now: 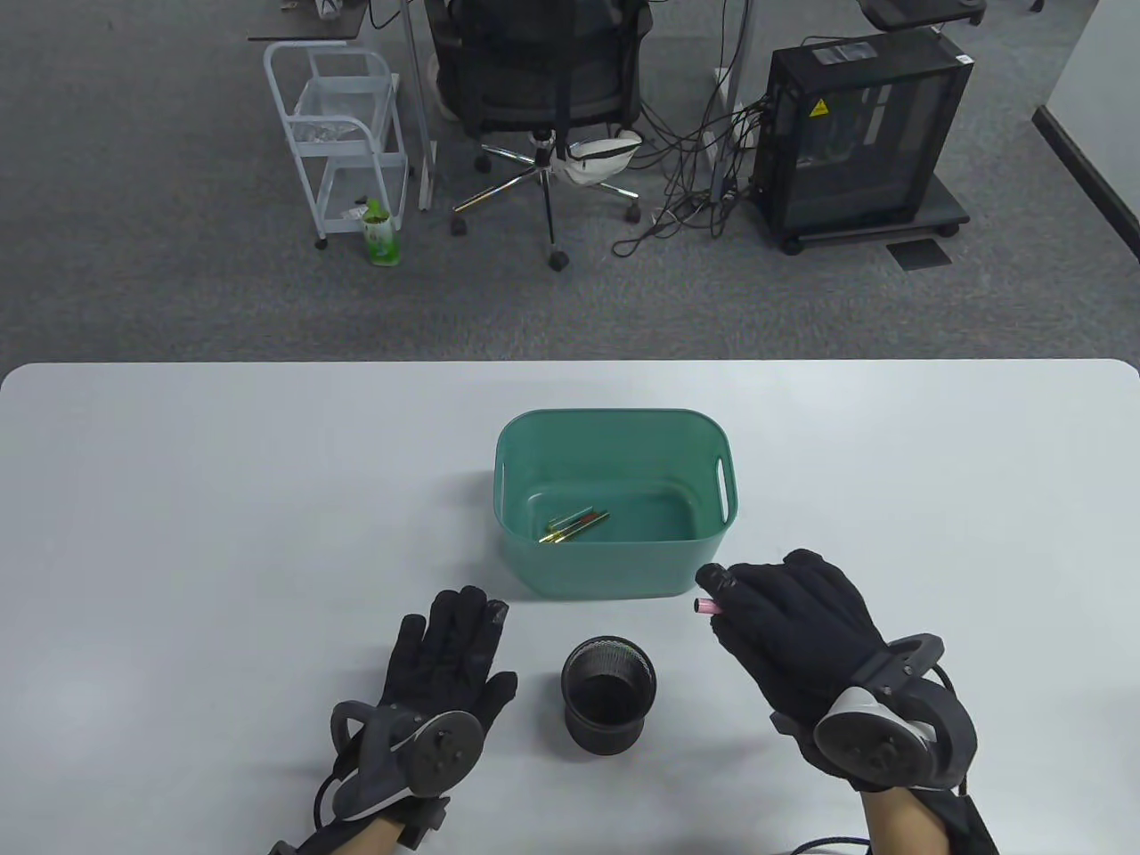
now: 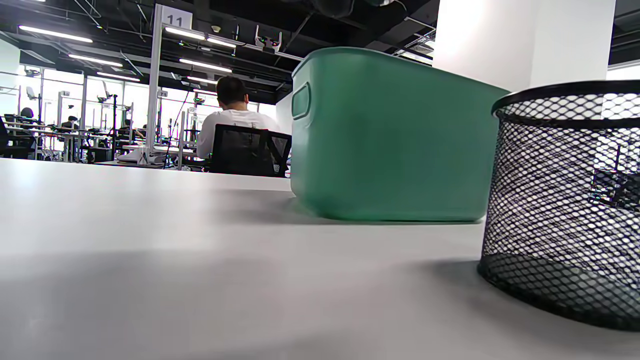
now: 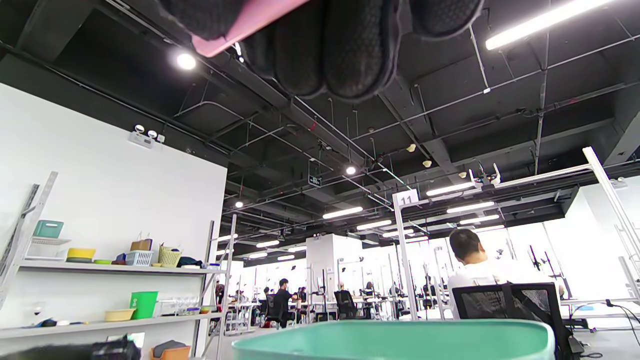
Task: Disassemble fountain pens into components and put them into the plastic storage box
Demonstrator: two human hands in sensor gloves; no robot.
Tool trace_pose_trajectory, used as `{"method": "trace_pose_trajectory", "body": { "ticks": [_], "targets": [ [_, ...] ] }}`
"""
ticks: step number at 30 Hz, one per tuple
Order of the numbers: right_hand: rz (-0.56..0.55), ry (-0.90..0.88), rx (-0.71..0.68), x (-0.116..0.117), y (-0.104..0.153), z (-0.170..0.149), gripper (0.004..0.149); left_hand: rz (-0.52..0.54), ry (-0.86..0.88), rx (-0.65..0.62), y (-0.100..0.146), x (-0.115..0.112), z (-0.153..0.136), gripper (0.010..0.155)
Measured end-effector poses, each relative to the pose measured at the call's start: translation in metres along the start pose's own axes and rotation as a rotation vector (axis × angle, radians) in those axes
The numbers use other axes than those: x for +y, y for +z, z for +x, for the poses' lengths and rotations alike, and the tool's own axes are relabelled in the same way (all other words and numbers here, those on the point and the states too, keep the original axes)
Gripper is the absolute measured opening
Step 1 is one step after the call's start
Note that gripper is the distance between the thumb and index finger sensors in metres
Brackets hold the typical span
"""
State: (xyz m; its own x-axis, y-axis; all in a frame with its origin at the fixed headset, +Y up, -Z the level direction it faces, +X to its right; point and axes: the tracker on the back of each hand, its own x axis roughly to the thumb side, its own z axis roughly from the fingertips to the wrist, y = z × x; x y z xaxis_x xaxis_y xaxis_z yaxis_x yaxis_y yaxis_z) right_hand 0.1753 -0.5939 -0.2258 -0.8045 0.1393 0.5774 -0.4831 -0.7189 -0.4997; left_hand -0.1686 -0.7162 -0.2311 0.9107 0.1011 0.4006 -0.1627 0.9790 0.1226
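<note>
Some pen parts already lie in the green storage box, while the right hand grips a pink pen piece beside it, the mesh cup looks empty, and the left hand rests flat, fingers straight, on the tabletop.

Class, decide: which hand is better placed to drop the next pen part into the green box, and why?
Right. The right hand already pinches the pink pen part beside the green box; the left hand lies flat on the table, holding nothing.
</note>
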Motion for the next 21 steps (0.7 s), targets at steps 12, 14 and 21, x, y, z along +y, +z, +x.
{"method": "trace_pose_trajectory", "body": {
  "ticks": [12, 14, 21],
  "targets": [
    [0.080, -0.035, 0.027, 0.018, -0.001, -0.005, 0.045, -0.004, -0.009, -0.018, 0.002, 0.001, -0.001, 0.071],
    [0.084, -0.039, 0.030, 0.019, -0.001, -0.005, 0.045, -0.002, -0.014, -0.022, 0.002, 0.001, 0.000, 0.071],
    [0.126, -0.040, 0.056, 0.032, -0.006, -0.007, 0.045, 0.000, -0.008, -0.028, 0.003, 0.001, 0.000, 0.071]
  ]
}}
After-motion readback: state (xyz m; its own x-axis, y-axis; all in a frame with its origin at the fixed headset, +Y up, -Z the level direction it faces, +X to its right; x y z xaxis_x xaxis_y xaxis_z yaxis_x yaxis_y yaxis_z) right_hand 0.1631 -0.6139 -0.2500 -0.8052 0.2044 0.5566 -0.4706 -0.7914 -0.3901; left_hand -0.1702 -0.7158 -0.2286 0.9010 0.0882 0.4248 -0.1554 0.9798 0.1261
